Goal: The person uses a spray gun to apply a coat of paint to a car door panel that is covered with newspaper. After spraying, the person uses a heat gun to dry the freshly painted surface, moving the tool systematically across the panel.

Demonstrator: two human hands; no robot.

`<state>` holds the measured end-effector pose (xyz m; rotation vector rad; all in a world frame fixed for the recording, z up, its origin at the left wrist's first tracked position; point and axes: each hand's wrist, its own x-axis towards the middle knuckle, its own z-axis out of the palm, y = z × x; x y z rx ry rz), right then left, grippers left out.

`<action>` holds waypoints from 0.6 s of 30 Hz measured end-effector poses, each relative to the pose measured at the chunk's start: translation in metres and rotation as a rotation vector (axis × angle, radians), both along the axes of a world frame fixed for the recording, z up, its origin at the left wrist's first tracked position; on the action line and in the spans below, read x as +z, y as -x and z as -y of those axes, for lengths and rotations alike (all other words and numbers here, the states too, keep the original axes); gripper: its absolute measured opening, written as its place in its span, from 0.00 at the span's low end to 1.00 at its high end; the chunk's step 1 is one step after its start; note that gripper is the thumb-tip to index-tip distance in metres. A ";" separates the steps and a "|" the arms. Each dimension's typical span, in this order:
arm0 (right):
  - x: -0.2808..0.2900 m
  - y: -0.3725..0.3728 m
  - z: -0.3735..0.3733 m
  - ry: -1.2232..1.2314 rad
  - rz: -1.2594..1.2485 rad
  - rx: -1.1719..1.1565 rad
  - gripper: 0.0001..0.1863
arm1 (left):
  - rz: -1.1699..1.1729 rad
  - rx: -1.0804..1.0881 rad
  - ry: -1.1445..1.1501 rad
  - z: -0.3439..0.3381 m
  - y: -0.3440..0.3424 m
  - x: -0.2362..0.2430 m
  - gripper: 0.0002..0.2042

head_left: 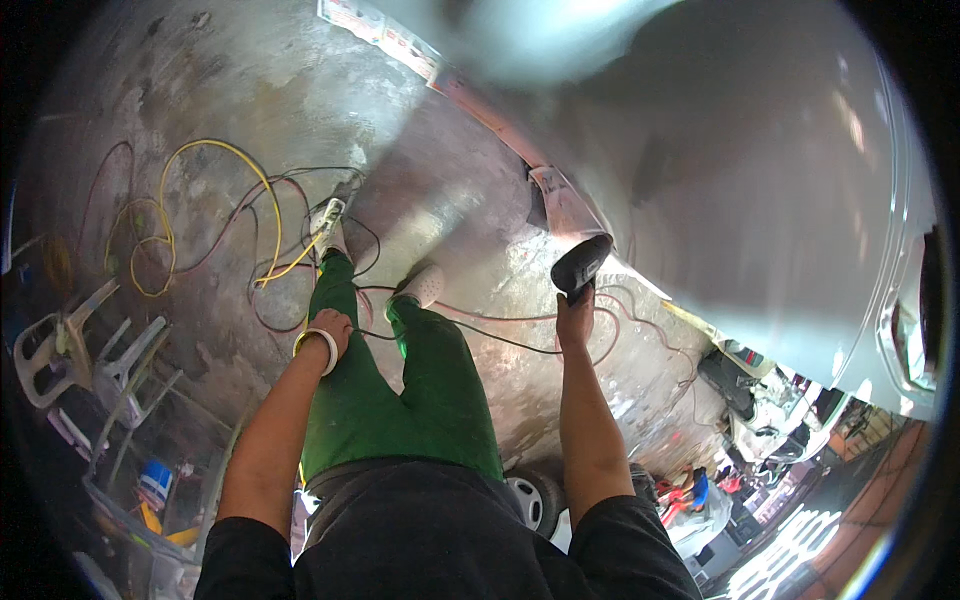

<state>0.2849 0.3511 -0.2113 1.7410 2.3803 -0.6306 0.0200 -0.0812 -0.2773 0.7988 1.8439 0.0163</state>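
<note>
A black tool is gripped by the right hand. Whether the left hand is spread cannot be told.

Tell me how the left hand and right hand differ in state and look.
The left hand is over the green trousers, while the right hand grips a black tool near the grey panel. The left hand has a pale ring at its wrist; the right hand's wrist is bare. Both hands are ungloved.
</note>
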 end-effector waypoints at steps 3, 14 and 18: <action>-0.001 0.061 0.020 -0.022 -0.053 0.136 0.37 | 0.004 0.110 0.040 0.024 0.019 0.007 0.13; -0.010 0.286 0.079 0.082 -0.115 0.322 0.34 | 0.064 0.196 0.042 0.122 0.085 -0.042 0.13; -0.020 0.369 0.105 0.075 -0.123 0.443 0.35 | -0.016 0.198 -0.046 0.161 0.073 -0.071 0.13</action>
